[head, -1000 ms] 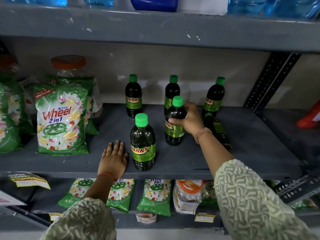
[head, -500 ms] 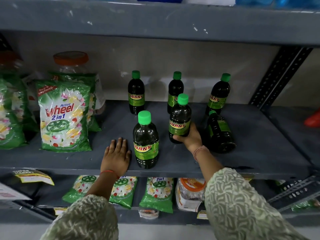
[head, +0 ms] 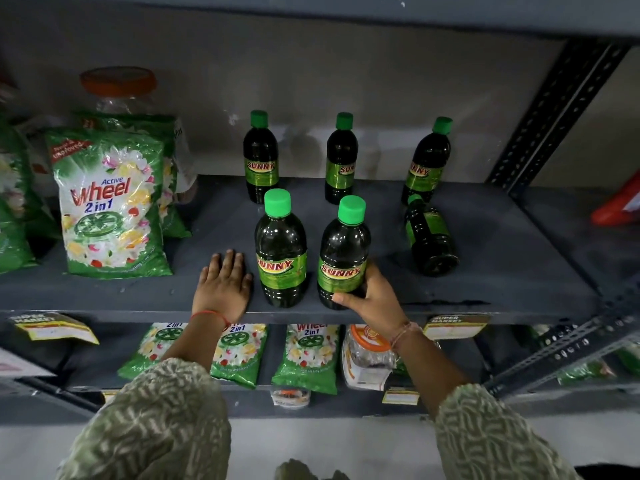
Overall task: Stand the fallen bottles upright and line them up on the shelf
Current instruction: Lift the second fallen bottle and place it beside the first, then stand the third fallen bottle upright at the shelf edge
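Note:
On the grey shelf (head: 502, 285) stand dark bottles with green caps and "SUNNY" labels. Three are upright at the back: the back left bottle (head: 260, 157), the back middle bottle (head: 341, 159) and the back right bottle (head: 427, 161). Near the front edge the front left bottle (head: 281, 249) stands upright by itself. My right hand (head: 372, 299) grips the base of the front right bottle (head: 343, 252), which stands upright beside it. One fallen bottle (head: 431, 237) lies on its side at the right, cap pointing to the back. My left hand (head: 223, 287) lies flat on the shelf, left of the front left bottle.
Green detergent packs (head: 110, 202) and a clear jar with an orange lid (head: 117, 88) fill the shelf's left side. A perforated metal upright (head: 554, 109) bounds the right. Below hang more detergent packs (head: 306, 355) and a jar (head: 367, 355). A red object (head: 620, 202) sits far right.
My right hand has drawn the bottle it holds from the middle of the shelf towards the front edge, beside the front left bottle. My left hand has stayed flat on the shelf.

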Demonstrator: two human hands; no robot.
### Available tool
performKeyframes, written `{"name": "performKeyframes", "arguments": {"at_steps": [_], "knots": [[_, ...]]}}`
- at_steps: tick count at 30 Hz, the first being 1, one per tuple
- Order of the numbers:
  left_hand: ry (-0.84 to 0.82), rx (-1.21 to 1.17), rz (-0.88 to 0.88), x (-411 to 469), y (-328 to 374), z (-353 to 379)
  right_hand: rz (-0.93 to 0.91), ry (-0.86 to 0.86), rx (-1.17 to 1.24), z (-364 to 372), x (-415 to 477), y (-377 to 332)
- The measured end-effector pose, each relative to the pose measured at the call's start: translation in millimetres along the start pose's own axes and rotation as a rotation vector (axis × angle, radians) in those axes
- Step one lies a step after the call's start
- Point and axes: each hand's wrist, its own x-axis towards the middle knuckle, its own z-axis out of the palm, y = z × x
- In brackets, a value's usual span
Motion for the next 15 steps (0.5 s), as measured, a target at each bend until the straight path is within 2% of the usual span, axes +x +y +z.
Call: {"name": "performKeyframes", "arguments": {"at_steps": [2,5,7,10,11,12,14,15], "knots": [[-0.002,0.006,0.001,0,1,-1,0.022,-0.026,0.004,-1,0,-2],[-0.009,0.011,0.001,0,2,-2,0.087,-0.077,0.151,-6,-11,-2],[-0.009,0.013,-0.005,-1,1,-1,0.092,0.096,0.163,-16,-20,-8],[0.003,0.026,-0.008,0,1,0,-0.02,0.57,-0.219,-55,-4,-29],[0.005,0.031,-0.007,0,1,0,0.023,0.649,-0.389,-74,14,-29],[0.007,0.032,-0.007,0,2,1,0.152,0.629,-0.54,-92,34,-27],[0.012,0.013,-0.01,0,2,0,0.495,0.452,-0.69,-117,66,-15],[0.014,0.002,-0.011,-1,2,0,0.614,0.344,-0.659,-124,76,-8]]}}
